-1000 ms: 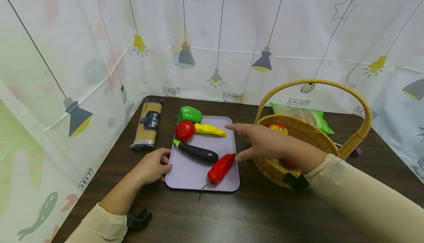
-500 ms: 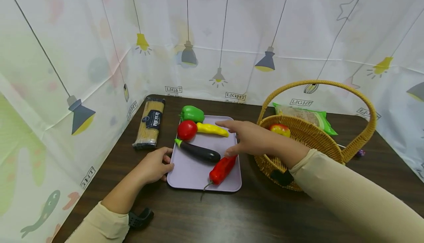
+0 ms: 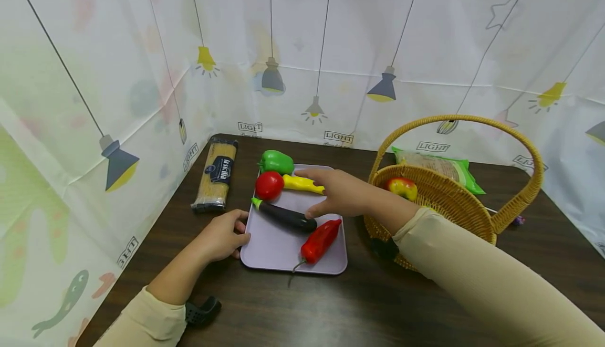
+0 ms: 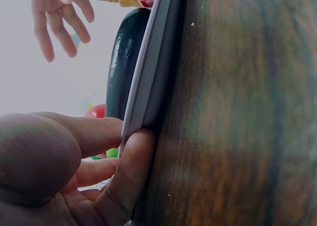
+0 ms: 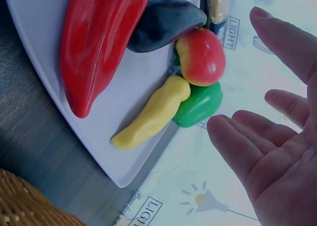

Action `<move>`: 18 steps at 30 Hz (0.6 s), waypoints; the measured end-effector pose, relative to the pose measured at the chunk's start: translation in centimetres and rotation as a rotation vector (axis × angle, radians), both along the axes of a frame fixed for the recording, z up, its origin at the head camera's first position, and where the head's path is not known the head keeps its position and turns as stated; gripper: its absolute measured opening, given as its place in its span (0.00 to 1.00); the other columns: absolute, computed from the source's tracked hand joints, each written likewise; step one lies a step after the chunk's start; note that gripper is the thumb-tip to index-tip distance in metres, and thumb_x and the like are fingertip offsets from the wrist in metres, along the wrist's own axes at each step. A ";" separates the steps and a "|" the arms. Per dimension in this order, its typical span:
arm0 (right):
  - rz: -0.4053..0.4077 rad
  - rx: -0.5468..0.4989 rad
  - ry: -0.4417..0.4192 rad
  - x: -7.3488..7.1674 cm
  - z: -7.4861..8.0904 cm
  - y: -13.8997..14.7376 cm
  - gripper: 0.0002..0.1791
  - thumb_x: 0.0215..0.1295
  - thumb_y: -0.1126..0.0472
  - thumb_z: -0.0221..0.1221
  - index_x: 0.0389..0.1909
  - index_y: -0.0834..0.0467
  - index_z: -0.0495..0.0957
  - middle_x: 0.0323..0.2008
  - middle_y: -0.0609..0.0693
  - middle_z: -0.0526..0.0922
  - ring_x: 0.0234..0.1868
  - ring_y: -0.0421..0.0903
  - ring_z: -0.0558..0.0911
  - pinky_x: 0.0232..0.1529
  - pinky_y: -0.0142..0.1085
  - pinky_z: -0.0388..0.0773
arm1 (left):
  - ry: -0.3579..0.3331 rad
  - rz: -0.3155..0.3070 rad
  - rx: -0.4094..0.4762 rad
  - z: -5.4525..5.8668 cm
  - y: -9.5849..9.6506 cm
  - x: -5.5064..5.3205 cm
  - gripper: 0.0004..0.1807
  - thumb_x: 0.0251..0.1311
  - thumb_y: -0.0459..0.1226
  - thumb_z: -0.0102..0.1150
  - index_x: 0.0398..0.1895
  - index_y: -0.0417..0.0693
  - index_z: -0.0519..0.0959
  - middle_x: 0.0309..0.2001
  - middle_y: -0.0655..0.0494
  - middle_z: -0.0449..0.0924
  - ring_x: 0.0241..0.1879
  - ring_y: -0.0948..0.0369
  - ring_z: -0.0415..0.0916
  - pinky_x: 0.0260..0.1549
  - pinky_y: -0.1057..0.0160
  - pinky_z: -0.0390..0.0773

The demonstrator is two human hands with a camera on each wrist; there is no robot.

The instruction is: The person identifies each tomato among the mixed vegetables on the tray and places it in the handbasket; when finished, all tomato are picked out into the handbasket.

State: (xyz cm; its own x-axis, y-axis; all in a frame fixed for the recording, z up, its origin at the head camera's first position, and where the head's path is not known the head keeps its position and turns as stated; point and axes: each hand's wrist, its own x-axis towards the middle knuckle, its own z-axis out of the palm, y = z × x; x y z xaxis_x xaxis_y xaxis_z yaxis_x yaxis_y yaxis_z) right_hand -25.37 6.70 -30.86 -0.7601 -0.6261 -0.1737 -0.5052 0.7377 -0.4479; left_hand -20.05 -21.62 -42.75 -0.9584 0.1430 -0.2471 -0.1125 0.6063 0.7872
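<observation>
My left hand [image 3: 221,235] holds the left edge of a lilac tray [image 3: 269,252]; in the left wrist view its thumb and fingers [image 4: 131,169] pinch the rim. Over the tray's right side hovers my right hand [image 3: 344,192], fingers apart and holding nothing. Beneath and beside it lie a yellow pepper [image 3: 298,182], partly covered by the fingers, and a dark eggplant [image 3: 283,217]. A long red pepper [image 3: 320,242] lies at the tray's lower right. At the upper left are a tomato [image 3: 269,185] and a green bell pepper [image 3: 276,162].
A wicker basket [image 3: 456,205] with a tall handle stands right of the tray, an apple [image 3: 402,188] inside; my right forearm crosses it. Behind it lies a green-edged bag [image 3: 439,167]. A spaghetti pack [image 3: 217,175] lies left of the tray. A printed curtain [image 3: 302,32] surrounds the table.
My right hand has moved left from the tray's right edge to above the yellow pepper and eggplant. My left hand keeps its hold on the tray.
</observation>
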 end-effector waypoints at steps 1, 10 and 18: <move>0.002 -0.002 0.002 -0.1 -0.1 -0.1 0.49 0.58 0.49 0.75 0.78 0.45 0.60 0.74 0.50 0.65 0.67 0.52 0.74 0.60 0.51 0.77 | 0.001 0.001 0.001 0.0 0.0 0.0 0.30 0.66 0.30 0.64 0.71 0.39 0.68 0.42 0.46 0.75 0.27 0.55 0.78 0.23 0.59 0.84; -0.002 -0.028 -0.008 -1.4 -0.8 -1.2 0.49 0.58 0.52 0.75 0.78 0.44 0.60 0.73 0.52 0.67 0.68 0.55 0.73 0.59 0.52 0.78 | -0.005 0.010 -0.005 0.1 0.1 0.0 0.30 0.66 0.30 0.63 0.70 0.40 0.69 0.42 0.47 0.74 0.26 0.55 0.78 0.23 0.60 0.84; -0.007 -0.015 0.005 -2.3 -1.2 -2.2 0.48 0.58 0.52 0.75 0.78 0.45 0.61 0.72 0.53 0.68 0.68 0.55 0.72 0.59 0.52 0.78 | -0.009 0.012 -0.001 0.0 0.1 0.0 0.30 0.66 0.30 0.64 0.71 0.40 0.68 0.42 0.47 0.75 0.27 0.55 0.78 0.22 0.60 0.84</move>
State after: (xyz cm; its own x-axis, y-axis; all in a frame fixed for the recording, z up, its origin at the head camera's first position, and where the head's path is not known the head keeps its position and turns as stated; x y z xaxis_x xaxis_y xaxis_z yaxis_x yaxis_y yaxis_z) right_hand -27.62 4.53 -32.02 -0.7654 -0.6232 -0.1606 -0.5022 0.7345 -0.4565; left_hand -20.08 -21.53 -42.72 -0.9577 0.1311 -0.2560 -0.1272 0.6054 0.7857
